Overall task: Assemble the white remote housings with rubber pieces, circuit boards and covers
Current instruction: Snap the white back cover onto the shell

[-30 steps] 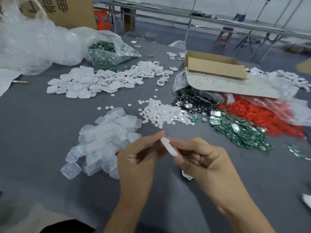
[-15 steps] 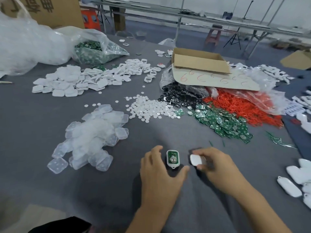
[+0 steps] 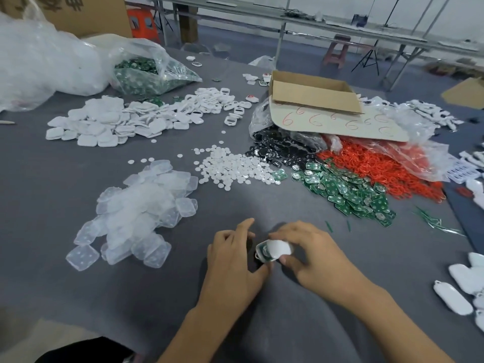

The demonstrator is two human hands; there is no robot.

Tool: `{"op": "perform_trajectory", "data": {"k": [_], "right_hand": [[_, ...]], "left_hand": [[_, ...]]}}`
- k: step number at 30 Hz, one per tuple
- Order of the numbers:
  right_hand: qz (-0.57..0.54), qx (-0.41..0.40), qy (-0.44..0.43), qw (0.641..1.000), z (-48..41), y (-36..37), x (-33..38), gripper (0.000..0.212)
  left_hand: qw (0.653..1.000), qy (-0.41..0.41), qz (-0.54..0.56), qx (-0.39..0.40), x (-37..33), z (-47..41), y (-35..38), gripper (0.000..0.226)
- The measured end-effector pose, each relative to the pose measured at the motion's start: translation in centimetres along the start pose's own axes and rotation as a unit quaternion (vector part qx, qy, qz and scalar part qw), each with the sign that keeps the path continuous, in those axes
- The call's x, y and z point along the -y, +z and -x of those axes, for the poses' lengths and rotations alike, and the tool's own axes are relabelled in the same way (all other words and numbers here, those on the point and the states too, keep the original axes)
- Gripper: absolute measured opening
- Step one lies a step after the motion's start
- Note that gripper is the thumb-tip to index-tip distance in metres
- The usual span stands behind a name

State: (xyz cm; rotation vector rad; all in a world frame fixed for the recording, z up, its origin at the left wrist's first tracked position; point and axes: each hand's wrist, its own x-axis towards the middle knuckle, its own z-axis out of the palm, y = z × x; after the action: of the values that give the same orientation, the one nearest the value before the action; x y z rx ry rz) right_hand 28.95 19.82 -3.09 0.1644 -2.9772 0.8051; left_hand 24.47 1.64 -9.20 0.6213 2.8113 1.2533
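A white remote housing point(image 3: 262, 254) with a green circuit board inside lies on the grey table near the front. My right hand point(image 3: 309, 255) pinches a white cover point(image 3: 280, 248) and holds it tilted over the housing's right side. My left hand point(image 3: 233, 255) rests beside the housing on its left, thumb against its near edge and fingers curved around it. Translucent rubber pieces point(image 3: 136, 213) are heaped to the left. Green circuit boards point(image 3: 345, 189) lie in a pile to the right. White covers point(image 3: 104, 124) form a heap at the back left.
Small white discs point(image 3: 233, 169), black parts point(image 3: 277, 150) and red rings point(image 3: 372, 166) lie mid-table. An open cardboard box point(image 3: 311, 93) sits behind them. Plastic bags point(image 3: 39, 58) fill the back left. Finished white remotes point(image 3: 455, 289) lie at the right edge.
The housing with its board went down onto the table. My right hand has brought the white cover from beside it to over its right side. The camera view has shifted left.
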Motion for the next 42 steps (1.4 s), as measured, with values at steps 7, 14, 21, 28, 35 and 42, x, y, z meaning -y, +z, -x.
{"op": "perform_trajectory", "data": {"k": [7, 14, 21, 28, 35, 42], "right_hand": [[0.045, 0.062, -0.028, 0.997, -1.8, 0.2, 0.6, 0.037], [0.049, 0.102, -0.025, 0.993, -2.8, -0.6, 1.1, 0.035], [0.050, 0.102, 0.052, 0.992, -4.1, -0.5, 1.4, 0.034], [0.060, 0.169, 0.051, 0.982, -5.1, -0.9, 1.4, 0.022], [0.149, 0.107, -0.053, 0.982, -1.1, 1.0, 0.7, 0.028], [0.062, -0.010, 0.013, 0.998, 2.0, 3.2, 1.2, 0.059]], "left_hand": [[1.000, 0.014, 0.018, 0.006, 0.6, -0.4, -0.2, 0.079], [0.999, 0.019, 0.040, 0.006, 0.5, -0.5, -0.3, 0.077], [0.994, -0.018, 0.096, 0.055, 0.7, -1.3, -1.3, 0.060], [0.988, -0.074, 0.060, 0.121, -1.2, -3.5, -1.8, 0.045], [0.979, -0.074, -0.038, 0.187, -3.1, -5.0, -3.3, 0.030], [0.995, -0.036, -0.047, 0.077, -3.5, -1.1, -0.9, 0.014]]}}
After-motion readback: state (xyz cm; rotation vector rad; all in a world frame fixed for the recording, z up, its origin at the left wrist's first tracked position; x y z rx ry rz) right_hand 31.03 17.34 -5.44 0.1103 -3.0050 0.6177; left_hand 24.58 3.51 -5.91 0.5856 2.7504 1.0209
